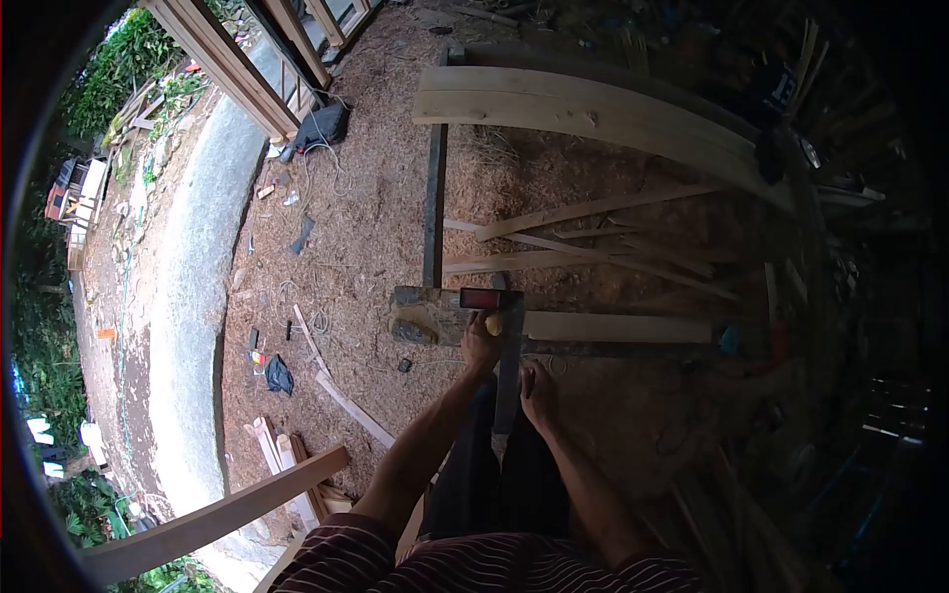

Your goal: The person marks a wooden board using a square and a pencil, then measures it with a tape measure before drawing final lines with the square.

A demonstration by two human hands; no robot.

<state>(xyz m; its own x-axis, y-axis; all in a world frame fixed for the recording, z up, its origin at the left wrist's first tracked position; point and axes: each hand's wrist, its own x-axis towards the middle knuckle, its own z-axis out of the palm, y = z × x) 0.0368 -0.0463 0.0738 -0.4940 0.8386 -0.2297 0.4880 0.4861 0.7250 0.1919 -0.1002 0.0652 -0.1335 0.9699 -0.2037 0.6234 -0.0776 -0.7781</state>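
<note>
My left hand (482, 345) reaches forward over the near end of the work bench, its fingers closed at a long dark flat tool (508, 371) with a rounded pale knob (494, 324). The tool runs from the bench back toward my lap. Beside its far end, just beyond my left fingers, lies a red and black block-shaped item (479, 298). My right hand (538, 393) is curled close to the tool's right edge, above my legs; what its fingers hold, if anything, is hidden. A pale plank (618, 327) lies along the bench to the right of the tool.
A wide board (554, 111) spans the far side of the frame, and loose strips (603, 210) lie between. Shavings cover the ground. A dark bag (322, 125) rests by upright timbers (222, 64). At lower left, a beam (217, 514) juts near my left arm.
</note>
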